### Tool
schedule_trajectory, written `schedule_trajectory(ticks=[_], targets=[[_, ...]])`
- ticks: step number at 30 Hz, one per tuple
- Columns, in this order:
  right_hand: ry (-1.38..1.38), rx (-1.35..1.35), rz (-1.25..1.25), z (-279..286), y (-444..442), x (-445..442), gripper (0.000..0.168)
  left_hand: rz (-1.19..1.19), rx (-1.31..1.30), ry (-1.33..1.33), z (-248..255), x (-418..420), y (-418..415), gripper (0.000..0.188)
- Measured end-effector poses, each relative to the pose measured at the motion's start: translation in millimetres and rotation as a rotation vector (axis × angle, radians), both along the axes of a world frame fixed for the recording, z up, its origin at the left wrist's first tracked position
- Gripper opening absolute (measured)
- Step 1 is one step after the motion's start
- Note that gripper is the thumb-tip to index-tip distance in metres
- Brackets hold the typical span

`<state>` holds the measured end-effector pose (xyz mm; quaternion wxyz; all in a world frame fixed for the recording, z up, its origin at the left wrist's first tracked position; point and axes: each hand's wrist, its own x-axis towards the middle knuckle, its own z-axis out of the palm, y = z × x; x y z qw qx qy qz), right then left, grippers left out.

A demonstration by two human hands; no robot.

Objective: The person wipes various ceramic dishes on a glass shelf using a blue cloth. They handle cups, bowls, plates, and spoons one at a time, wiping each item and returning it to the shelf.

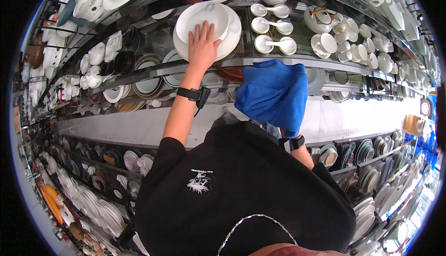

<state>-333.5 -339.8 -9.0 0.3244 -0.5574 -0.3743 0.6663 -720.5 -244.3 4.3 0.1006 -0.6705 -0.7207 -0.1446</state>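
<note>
My left hand (203,46) lies over the near side of a white bowl (195,13), palm down with fingers apart. This bowl rests on large white round plates (234,29), stacked on a dark glass shelf. A bunched blue cloth (273,92) hangs in front of the shelf edge. My right hand is hidden under it, and only the wrist (286,133) shows below; the cloth is carried on that hand. Right of the plates stand small white dishes (260,25) in pairs, with white spoons (286,43) laid across them.
A white teapot (317,19), a cup on a saucer (327,43) and several white cups (359,52) stand farther right. Lower shelves hold stacked plates (148,81). Behind me, across the pale tiled floor (139,120), runs another rack of plates (111,214).
</note>
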Motion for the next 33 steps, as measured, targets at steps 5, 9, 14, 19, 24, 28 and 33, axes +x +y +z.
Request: schedule_trajectory(ticks=[5,9,14,19,24,28,33], targets=[[-0.008,-0.003,-0.042,1,-33,-31,0.053,-0.072,0.011,0.031,0,-1,-6,0.048],[0.001,0.045,-0.067,11,-39,-46,0.054,-0.126,0.108,0.081,6,-11,-10,0.04],[0.037,0.173,-0.111,39,-29,-61,0.055,-0.185,0.275,-0.222,45,-18,-25,0.029],[0.106,0.431,-0.142,96,-10,-104,0.057,-0.04,0.241,-0.724,100,6,-87,0.027],[0.035,0.839,-0.146,151,-16,-183,0.058,-0.092,0.251,-1.307,121,53,-129,0.039],[-0.217,1.222,-0.186,158,-14,-232,0.059,-0.23,0.271,-1.354,129,83,-157,0.033],[-0.621,1.424,0.127,133,2,-189,0.056,-0.204,0.27,-0.967,136,80,-186,0.034]])
